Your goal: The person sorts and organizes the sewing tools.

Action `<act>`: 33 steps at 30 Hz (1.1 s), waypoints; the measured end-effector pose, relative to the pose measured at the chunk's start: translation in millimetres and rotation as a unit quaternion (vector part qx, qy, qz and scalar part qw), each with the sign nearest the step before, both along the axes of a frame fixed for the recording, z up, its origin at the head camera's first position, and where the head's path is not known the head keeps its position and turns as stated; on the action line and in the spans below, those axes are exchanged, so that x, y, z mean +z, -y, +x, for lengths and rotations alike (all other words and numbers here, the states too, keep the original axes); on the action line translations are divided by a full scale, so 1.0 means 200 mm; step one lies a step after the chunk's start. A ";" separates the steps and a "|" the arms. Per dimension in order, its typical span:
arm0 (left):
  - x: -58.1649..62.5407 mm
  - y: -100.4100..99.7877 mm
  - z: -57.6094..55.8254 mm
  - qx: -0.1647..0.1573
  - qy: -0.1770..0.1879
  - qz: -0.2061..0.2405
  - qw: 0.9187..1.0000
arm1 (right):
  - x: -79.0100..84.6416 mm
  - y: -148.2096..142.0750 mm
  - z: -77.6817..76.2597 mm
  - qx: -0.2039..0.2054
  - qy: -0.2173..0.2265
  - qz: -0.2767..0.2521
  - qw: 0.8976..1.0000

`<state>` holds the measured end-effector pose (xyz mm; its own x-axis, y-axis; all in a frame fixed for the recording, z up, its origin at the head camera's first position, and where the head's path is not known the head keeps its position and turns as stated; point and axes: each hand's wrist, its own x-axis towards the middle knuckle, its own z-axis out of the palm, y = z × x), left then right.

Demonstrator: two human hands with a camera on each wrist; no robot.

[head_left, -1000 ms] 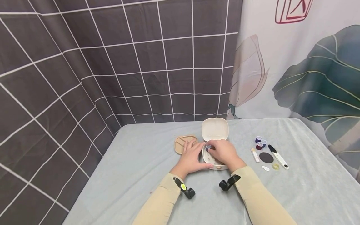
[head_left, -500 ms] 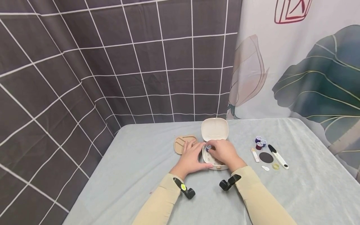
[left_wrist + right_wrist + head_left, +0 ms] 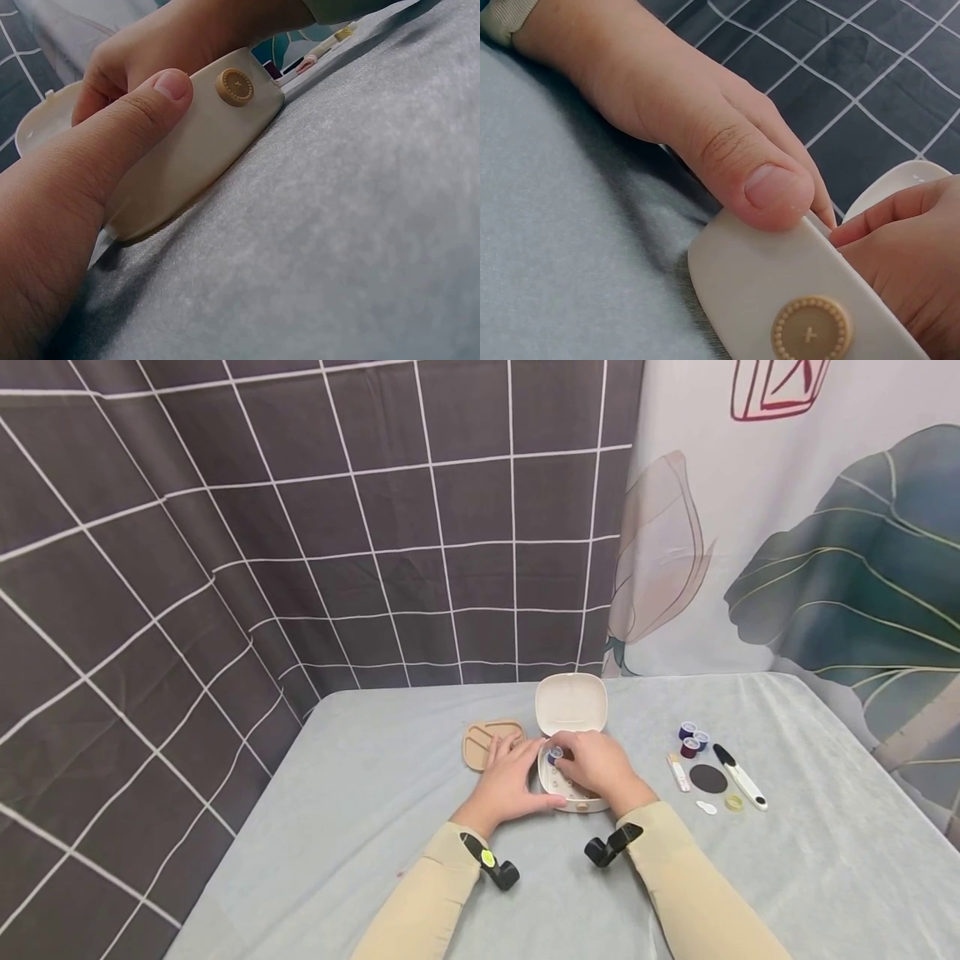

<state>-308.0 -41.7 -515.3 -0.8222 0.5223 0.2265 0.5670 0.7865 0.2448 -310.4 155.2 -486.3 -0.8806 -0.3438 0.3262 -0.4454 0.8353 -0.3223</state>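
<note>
A small white box [image 3: 586, 807] stands on the table in front of me, its lid [image 3: 572, 703] tipped up at the back. My left hand [image 3: 512, 783] holds the box along its left side, thumb on the front rim, fingers toward the back corner. Inside the box, my right hand [image 3: 597, 766] pinches a small dark-blue thread spool [image 3: 554, 757] near the back left. The floor of the box has small raised round spots. In the left wrist view a tan round button [image 3: 235, 88] shows on the front wall. The right fingertips are hidden in both wrist views.
A tan compartment tray [image 3: 477, 748] lies left of the box, partly behind my left fingers. To the right are several thread spools [image 3: 690, 747], a black disc [image 3: 708, 779], a white-and-black tool [image 3: 745, 783], a small tan-and-white strip [image 3: 678, 773], a white needle threader [image 3: 707, 808] and a yellowish ring [image 3: 734, 803].
</note>
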 end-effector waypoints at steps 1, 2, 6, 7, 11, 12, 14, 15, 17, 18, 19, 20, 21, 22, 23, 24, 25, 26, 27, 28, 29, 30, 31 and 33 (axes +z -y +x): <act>0.00 0.00 0.00 0.000 0.000 0.001 1.000 | 0.00 0.00 0.00 0.001 0.001 -0.002 1.000; 0.00 0.00 0.00 0.000 0.000 0.001 1.000 | 0.00 0.00 0.00 0.003 0.002 -0.003 1.000; 0.00 0.00 0.00 0.001 -0.003 -0.002 1.000 | 0.01 -0.01 0.01 0.017 -0.002 -0.015 1.000; 0.00 0.00 0.00 0.001 -0.003 -0.003 1.000 | 0.01 -0.01 0.01 0.020 -0.005 -0.017 1.000; -0.01 0.00 -0.01 0.001 -0.004 -0.006 1.000 | 0.01 -0.01 0.01 0.032 -0.014 -0.016 0.999; -0.01 0.00 -0.01 0.000 -0.003 -0.005 1.000 | 0.01 -0.01 0.01 0.033 -0.015 -0.015 0.999; -0.01 0.00 -0.01 0.000 -0.003 -0.004 1.000 | 0.01 -0.01 0.01 0.034 -0.015 -0.013 0.999; -0.01 0.00 -0.01 0.000 -0.002 -0.004 1.000 | 0.01 -0.01 0.01 0.035 -0.015 -0.014 0.999; -0.01 0.00 -0.01 0.000 -0.002 -0.003 1.000 | 0.01 -0.01 0.01 0.034 -0.015 -0.014 0.999; -0.01 0.00 -0.01 0.000 -0.002 -0.002 1.000 | 0.01 -0.01 0.01 0.033 -0.015 -0.015 0.999; -0.01 0.00 -0.01 -0.001 -0.002 -0.002 1.000 | 0.01 -0.01 0.00 0.032 -0.015 -0.017 0.999; -0.01 0.00 -0.01 -0.001 -0.002 -0.002 1.000 | 0.01 -0.01 0.00 0.030 -0.016 -0.019 0.999; -0.01 0.00 -0.01 -0.001 -0.002 -0.001 1.000 | 0.00 -0.01 0.00 0.027 -0.017 -0.021 0.999; -0.01 0.00 -0.01 -0.001 -0.002 -0.001 1.000 | 0.00 -0.01 0.00 0.025 -0.018 -0.022 0.999; -0.01 0.00 -0.01 -0.001 -0.002 0.000 1.000 | 0.00 -0.01 0.00 0.022 -0.019 -0.024 0.999; -0.01 0.00 -0.01 -0.001 -0.003 0.000 1.000 | 0.00 -0.01 0.00 0.020 -0.019 -0.027 0.999; -0.01 0.00 -0.01 -0.001 -0.004 0.001 1.000 | 0.00 -0.01 0.00 0.018 -0.020 -0.028 0.999; -0.01 0.00 -0.01 -0.001 -0.005 0.001 1.000 | -0.01 -0.01 0.00 0.016 -0.021 -0.028 0.999; -0.01 0.00 -0.01 -0.001 -0.006 0.002 1.000 | -0.01 -0.01 0.00 0.016 -0.022 -0.028 0.999; -0.01 0.00 -0.01 -0.002 -0.007 0.003 1.000 | -0.01 -0.01 -0.01 0.016 -0.023 -0.028 0.999; -0.01 0.00 -0.01 -0.003 -0.008 0.003 1.000 | -0.01 -0.01 -0.01 0.017 -0.024 -0.029 0.999; -0.01 0.00 -0.01 -0.004 -0.009 0.004 1.000 | -0.01 -0.01 -0.01 0.019 -0.025 -0.028 0.999; -0.01 0.00 -0.01 -0.004 -0.009 0.005 1.000 | -0.01 -0.01 -0.01 0.020 -0.027 -0.027 0.999; -0.01 0.00 -0.01 -0.004 -0.009 0.005 1.000 | -0.01 -0.01 -0.01 0.023 -0.028 -0.024 0.999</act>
<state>-309.4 -41.4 -516.7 -0.8132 0.5266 0.2476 0.5783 0.7790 0.2426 -312.1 157.0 -487.5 -0.8446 -0.3657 0.3911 -0.5006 0.7983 -0.3348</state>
